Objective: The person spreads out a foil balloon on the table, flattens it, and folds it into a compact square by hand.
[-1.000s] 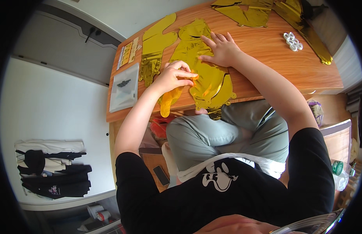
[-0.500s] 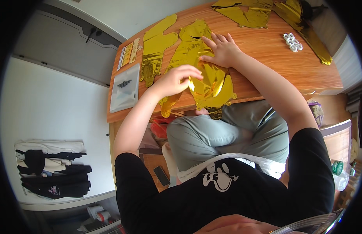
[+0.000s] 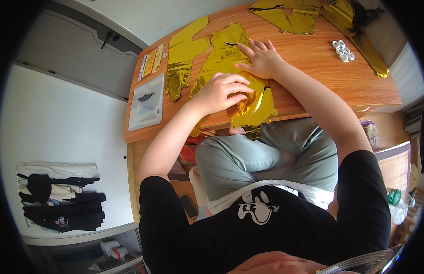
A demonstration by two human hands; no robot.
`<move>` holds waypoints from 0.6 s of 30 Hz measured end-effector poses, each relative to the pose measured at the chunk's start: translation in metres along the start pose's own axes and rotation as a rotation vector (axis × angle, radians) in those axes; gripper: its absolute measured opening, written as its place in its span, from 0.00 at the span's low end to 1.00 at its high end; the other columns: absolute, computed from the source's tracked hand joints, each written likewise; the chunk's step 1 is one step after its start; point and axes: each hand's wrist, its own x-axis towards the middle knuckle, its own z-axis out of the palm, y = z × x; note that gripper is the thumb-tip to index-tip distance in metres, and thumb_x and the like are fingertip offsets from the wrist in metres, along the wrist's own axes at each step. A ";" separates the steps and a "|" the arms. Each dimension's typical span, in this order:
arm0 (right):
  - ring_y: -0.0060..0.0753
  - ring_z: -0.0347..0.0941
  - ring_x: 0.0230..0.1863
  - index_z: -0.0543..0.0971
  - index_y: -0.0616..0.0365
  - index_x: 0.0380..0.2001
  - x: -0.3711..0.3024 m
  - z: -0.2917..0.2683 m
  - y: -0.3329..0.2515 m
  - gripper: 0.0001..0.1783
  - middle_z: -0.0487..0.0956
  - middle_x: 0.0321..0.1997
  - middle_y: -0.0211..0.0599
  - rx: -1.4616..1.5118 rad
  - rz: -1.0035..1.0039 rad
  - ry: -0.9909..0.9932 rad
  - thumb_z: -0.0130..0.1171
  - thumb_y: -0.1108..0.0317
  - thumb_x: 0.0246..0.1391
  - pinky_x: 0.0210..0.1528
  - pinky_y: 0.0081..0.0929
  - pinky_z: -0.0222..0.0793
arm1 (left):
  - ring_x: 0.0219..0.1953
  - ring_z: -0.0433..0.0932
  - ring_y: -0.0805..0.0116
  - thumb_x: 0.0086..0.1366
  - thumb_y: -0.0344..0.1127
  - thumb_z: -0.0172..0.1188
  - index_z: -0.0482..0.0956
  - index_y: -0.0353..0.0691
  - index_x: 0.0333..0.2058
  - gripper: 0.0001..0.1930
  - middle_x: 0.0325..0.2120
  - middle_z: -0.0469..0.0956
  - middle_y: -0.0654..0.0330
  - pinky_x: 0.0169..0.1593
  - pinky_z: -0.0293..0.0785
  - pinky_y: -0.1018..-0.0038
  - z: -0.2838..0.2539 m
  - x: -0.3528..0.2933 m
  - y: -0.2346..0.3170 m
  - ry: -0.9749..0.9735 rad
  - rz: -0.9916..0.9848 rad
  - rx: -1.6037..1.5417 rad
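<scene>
A flat, crinkled gold foil balloon (image 3: pixel 223 59) lies on the wooden table in front of me, its near end hanging over the edge toward my lap. My right hand (image 3: pixel 263 61) rests on its right side, fingers spread flat. Over the nearer, creased part is my left hand (image 3: pixel 223 93), with curved fingers and the thumb held apart; I see no foil pinched in it. This hand hides some of the balloon's middle. A second flat gold foil balloon (image 3: pixel 187 48) lies to the left.
More gold foil balloons (image 3: pixel 296 18) lie at the far side, with a long gold foil piece (image 3: pixel 358 43) on the right. Several white rolls (image 3: pixel 343 51) sit nearby. A clear plastic pouch (image 3: pixel 146 105) and small cards (image 3: pixel 150 63) are at the left edge. Below is a phone (image 3: pixel 189 206).
My left hand has moved right and slightly farther across the creased foil, and its fingers have spread. The right hand stays in place on the balloon.
</scene>
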 end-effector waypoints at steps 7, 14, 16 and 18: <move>0.54 0.50 0.80 0.54 0.41 0.78 0.001 0.000 -0.002 0.51 0.57 0.78 0.55 0.003 -0.007 -0.004 0.39 0.22 0.62 0.78 0.58 0.39 | 0.52 0.75 0.52 0.54 0.49 0.77 0.80 0.48 0.50 0.27 0.46 0.75 0.57 0.60 0.69 0.59 0.025 -0.012 0.001 0.281 -0.122 0.198; 0.53 0.52 0.79 0.55 0.41 0.77 0.000 0.004 0.000 0.51 0.60 0.77 0.55 -0.011 -0.010 0.044 0.39 0.21 0.61 0.78 0.59 0.41 | 0.54 0.78 0.60 0.60 0.52 0.71 0.82 0.48 0.42 0.19 0.46 0.82 0.64 0.64 0.62 0.56 0.021 -0.023 -0.003 0.142 -0.207 0.240; 0.53 0.52 0.79 0.55 0.41 0.77 0.001 0.002 -0.001 0.51 0.59 0.78 0.55 -0.011 -0.009 0.030 0.39 0.21 0.61 0.78 0.59 0.41 | 0.56 0.77 0.61 0.62 0.52 0.70 0.83 0.49 0.44 0.18 0.48 0.83 0.65 0.66 0.60 0.55 0.020 -0.024 -0.003 0.128 -0.197 0.238; 0.53 0.51 0.79 0.54 0.41 0.77 0.001 0.001 -0.002 0.51 0.59 0.78 0.55 -0.011 -0.010 0.015 0.39 0.21 0.61 0.78 0.59 0.41 | 0.61 0.75 0.63 0.64 0.50 0.68 0.84 0.50 0.49 0.19 0.53 0.82 0.65 0.69 0.57 0.53 0.018 -0.025 -0.003 0.040 -0.172 0.198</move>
